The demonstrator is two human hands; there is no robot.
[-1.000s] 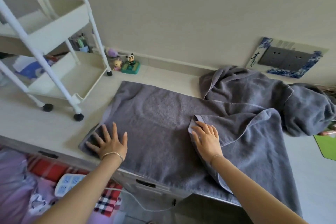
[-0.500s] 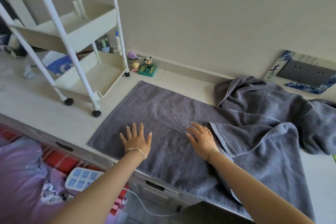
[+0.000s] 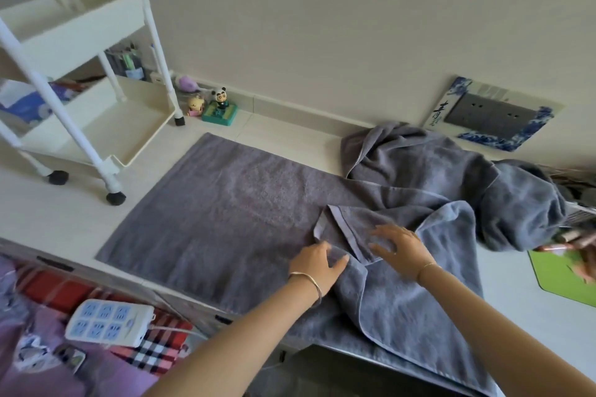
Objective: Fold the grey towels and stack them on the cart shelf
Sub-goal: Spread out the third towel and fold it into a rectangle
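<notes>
Pale countertop (image 3: 58,219) runs along a beige wall, with the white cart (image 3: 96,97) standing at its left end, shelves bare of towels. Just right of the cart's back wheel sit a pink figurine (image 3: 195,105) and a panda toy (image 3: 220,106). One grey towel (image 3: 225,219) lies spread flat in the middle. My left hand (image 3: 317,266) grips a fold of it, fingers curled around the cloth. My right hand (image 3: 401,246) rests beside it, fingers spread on a turned-over corner. Further right, the crumpled towel (image 3: 451,177) lies heaped.
</notes>
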